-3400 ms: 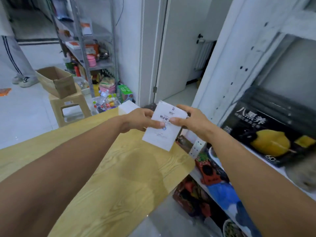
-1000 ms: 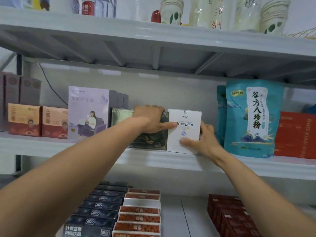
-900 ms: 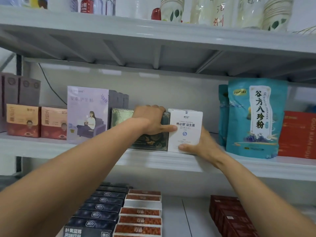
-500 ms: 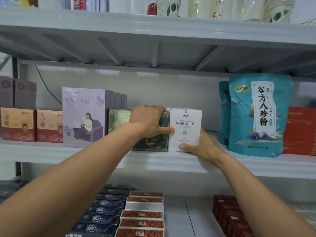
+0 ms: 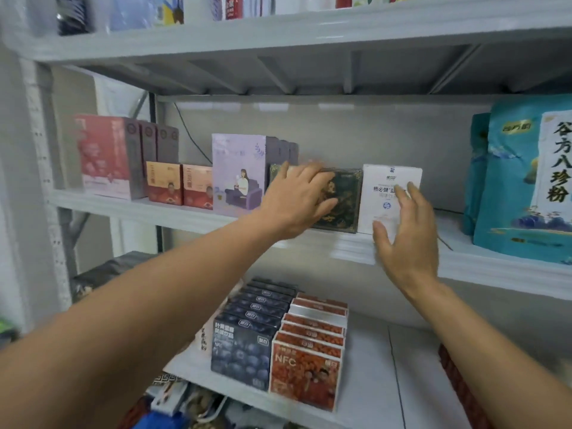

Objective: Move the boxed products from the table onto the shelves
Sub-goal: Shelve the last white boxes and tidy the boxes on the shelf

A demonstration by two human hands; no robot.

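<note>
Grey shelving, stocked. Middle shelf (image 5: 154, 210): the white boxed product (image 5: 382, 187) stands upright near the front edge, against the dark green gold-patterned box (image 5: 346, 196) on its left. Teal pouches (image 5: 510, 181) stand well apart to its right. Left hand (image 5: 294, 202): fingers straight and spread before the dark box, contact unclear. Right hand (image 5: 405, 243): fingers apart before the white box, gripping nothing. Judgement: this box is shelved. Table out of view, so the remaining boxes are unknown.

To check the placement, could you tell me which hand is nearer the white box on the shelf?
Right. The right hand spreads open directly before the white box, at its lower right; the left hand is over the dark box to its left.
</note>
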